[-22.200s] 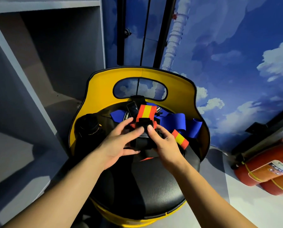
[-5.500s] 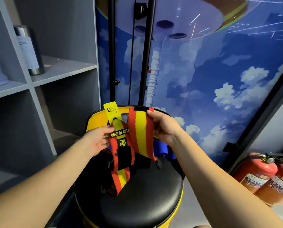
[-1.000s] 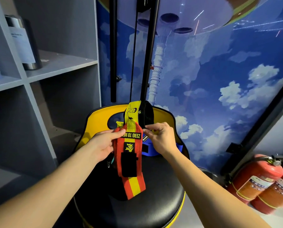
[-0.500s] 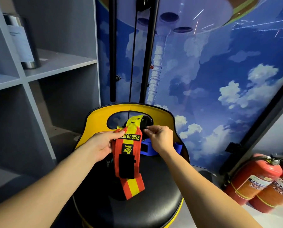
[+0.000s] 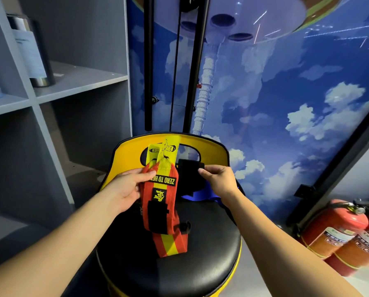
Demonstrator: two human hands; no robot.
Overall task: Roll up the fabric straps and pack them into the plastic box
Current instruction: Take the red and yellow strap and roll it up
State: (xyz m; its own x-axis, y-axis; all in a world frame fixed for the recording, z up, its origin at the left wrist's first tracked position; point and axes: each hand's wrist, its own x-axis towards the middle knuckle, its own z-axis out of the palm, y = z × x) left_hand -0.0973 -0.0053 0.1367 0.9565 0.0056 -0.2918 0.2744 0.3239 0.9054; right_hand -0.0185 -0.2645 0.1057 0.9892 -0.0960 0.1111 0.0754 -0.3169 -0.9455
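Red and yellow elastic fabric, this is the strap (image 5: 161, 207) the person works on now. It hangs flat and unrolled above the black seat (image 5: 179, 260) of a stool, its lower end just reaching the cushion. Two yellow tabs (image 5: 168, 147) stand up from its top. The left hand (image 5: 127, 187) pinches the upper part of the strap, thumb on the front near the black label with the words "ZERO TO HE...". The right hand (image 5: 219, 179) pinches, with thumb and forefinger, a black piece (image 5: 190, 168) that stands just beside the strap; I cannot tell if it is the far end of the same strap or another one.

Behind the hands, a blue strap (image 5: 200, 195) lies loose at the back of the seat, also not rolled. A plastic box I cannot find in this view; maybe it is hidden behind the hands. So I judge the task is at an early stage for these pieces: the red strap has to be rolled from one end and packed, and the blue one is left as well.

For moving, the seat gives a wide free surface in front of the strap. The yellow backrest (image 5: 213, 151) rises close behind the hands and closes the far side. A grey shelf unit (image 5: 50, 133) stands to the left with a metal canister (image 5: 39, 52) on its shelf. Red fire extinguishers (image 5: 338, 230) lie on the floor at the right, well apart from the hands.
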